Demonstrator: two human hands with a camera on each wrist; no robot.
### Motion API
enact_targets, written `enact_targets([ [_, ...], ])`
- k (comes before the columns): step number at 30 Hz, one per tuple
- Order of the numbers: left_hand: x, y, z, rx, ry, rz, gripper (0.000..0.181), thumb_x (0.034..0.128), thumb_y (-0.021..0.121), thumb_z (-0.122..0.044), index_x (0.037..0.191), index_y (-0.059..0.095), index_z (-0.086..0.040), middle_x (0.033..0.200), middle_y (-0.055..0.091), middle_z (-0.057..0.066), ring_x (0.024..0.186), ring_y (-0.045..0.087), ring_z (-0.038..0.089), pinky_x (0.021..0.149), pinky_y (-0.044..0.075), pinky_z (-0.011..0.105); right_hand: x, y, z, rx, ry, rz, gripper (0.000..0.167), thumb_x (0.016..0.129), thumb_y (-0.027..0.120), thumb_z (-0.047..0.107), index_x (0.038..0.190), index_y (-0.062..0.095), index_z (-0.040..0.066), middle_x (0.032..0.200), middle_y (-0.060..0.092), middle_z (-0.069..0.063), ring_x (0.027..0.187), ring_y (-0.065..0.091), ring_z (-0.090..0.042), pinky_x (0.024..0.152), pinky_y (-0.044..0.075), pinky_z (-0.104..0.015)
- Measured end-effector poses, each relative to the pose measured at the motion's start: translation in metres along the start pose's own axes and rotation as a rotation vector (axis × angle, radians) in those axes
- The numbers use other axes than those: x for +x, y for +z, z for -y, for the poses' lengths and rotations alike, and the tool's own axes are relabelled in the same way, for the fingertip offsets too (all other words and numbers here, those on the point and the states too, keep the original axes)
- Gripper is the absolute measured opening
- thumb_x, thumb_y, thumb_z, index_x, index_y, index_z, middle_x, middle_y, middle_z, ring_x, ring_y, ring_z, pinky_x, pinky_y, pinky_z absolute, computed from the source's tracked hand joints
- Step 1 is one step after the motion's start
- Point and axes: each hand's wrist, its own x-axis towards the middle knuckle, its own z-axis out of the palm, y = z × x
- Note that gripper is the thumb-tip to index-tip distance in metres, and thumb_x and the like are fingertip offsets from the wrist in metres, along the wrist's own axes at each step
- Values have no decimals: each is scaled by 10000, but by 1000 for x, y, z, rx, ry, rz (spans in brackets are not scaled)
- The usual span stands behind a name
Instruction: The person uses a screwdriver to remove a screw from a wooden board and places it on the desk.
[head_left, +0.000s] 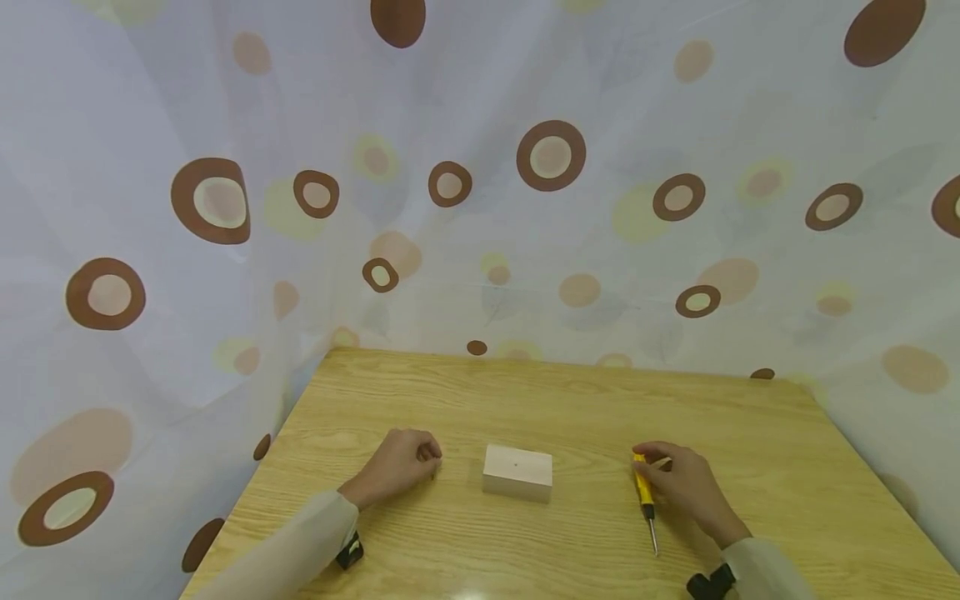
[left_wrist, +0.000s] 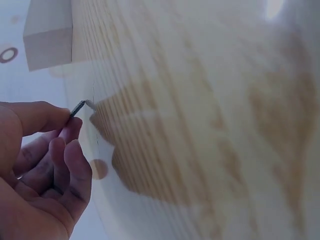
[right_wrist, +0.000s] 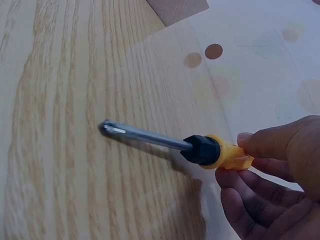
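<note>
A pale rectangular wooden block [head_left: 517,473] lies flat on the table between the hands, a small dark hole in its top face. My left hand [head_left: 397,467], left of the block, pinches a small threaded metal screw [left_wrist: 77,108] between thumb and fingertips. The screw's tip is close to the tabletop; whether it touches, I cannot tell. On the block's right, my right hand [head_left: 686,487] grips a screwdriver [head_left: 645,492] by its yellow handle. Its metal shaft [right_wrist: 150,138] points back toward the near side, the tip low over the wood.
The wood-grain table [head_left: 570,408] spreads around the block and both hands. A white curtain [head_left: 480,108] with brown and yellow spots hangs along the back and sides. Dark wrist straps [head_left: 348,552] show on both forearms.
</note>
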Motion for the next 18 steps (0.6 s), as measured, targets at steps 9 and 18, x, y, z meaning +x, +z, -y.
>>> enact_targets([
  [9, 1, 5, 0, 27, -26, -5, 55, 933, 734, -59, 908, 747, -12, 780, 702, -44, 663, 631, 47, 639, 550, 250, 2, 7, -4, 31, 14, 19, 309, 965, 748, 192, 1205, 711, 1, 1035, 692, -88, 812, 659, -167, 606, 556, -270],
  [18, 3, 6, -2, 61, -32, -15, 49, 922, 728, -35, 877, 741, -48, 789, 701, -32, 684, 632, 52, 644, 552, 254, 2, 10, -5, -17, -31, 7, 323, 947, 772, 218, 1175, 717, -3, 1036, 679, -92, 841, 673, -191, 586, 548, -254],
])
